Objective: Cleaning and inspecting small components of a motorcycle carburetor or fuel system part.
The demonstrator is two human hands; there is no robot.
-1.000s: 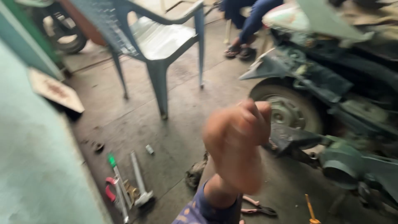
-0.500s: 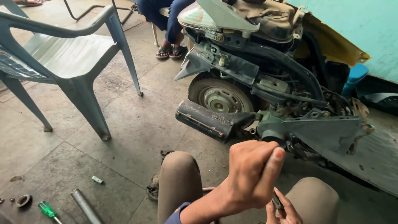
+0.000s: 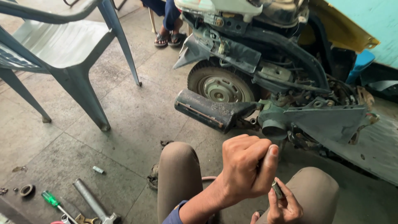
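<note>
Lower centre of frame: our left hand (image 3: 244, 166) is a closed fist, thumb pressed down the side, gripping something we can't make out. Just right of it our right hand (image 3: 284, 205) pinches a small metal socket (image 3: 277, 188) betw. thumb & fingertips, tilted, nearly touching the left thumb. Both hands sit above our knees in tan trousers (image 3: 178, 174).

Beyond the hands, centre-right: a stripped scooter (image 3: 290, 79), panels off, rear wheel (image 3: 219, 85) on the floor, dark exhaust muffler (image 3: 211, 111) pointing left.

Floor is grey concrete slabs (image 3: 137, 120), stained & dusty. Lower left: green-handled screwdriver (image 3: 56, 203), a metal tube wrench (image 3: 91, 201), a small ring (image 3: 27, 190), a short loose bit (image 3: 98, 169). Upper left: grey plastic chair (image 3: 62, 45). Top centre: another person's sandalled feet (image 3: 170, 38). Upper right: teal wall (image 3: 373, 20).
</note>
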